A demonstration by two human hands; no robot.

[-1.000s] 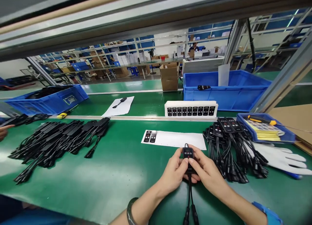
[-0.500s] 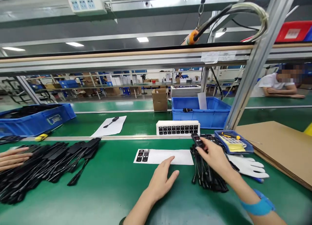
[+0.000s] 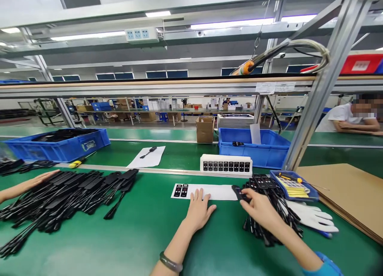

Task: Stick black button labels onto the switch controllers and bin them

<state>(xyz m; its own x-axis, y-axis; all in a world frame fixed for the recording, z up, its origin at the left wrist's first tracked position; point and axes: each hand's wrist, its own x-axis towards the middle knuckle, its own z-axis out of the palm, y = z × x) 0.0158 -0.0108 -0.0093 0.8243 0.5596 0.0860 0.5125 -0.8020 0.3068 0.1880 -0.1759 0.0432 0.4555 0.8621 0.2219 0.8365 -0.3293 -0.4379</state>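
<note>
My left hand lies with fingers spread over the white backing strip, which bears two black labels at its left end. My right hand pinches a small flat black controller at the strip's right end, partly hidden by my fingers. Beside and beneath that hand lies a pile of black controllers with cables, several showing labelled faces. Behind the strip stands a white stack of label sheets with a row of black labels on its front.
At the left, another person's hand rests by a large pile of black cabled controllers. Blue bins stand behind. To the right are a small blue tray, a white glove and cardboard sheets.
My left hand has moved forward and flattened onto the strip. My right hand has brought the controller down and closer to the strip's right end. The camera view has tilted up and shifted left.
</note>
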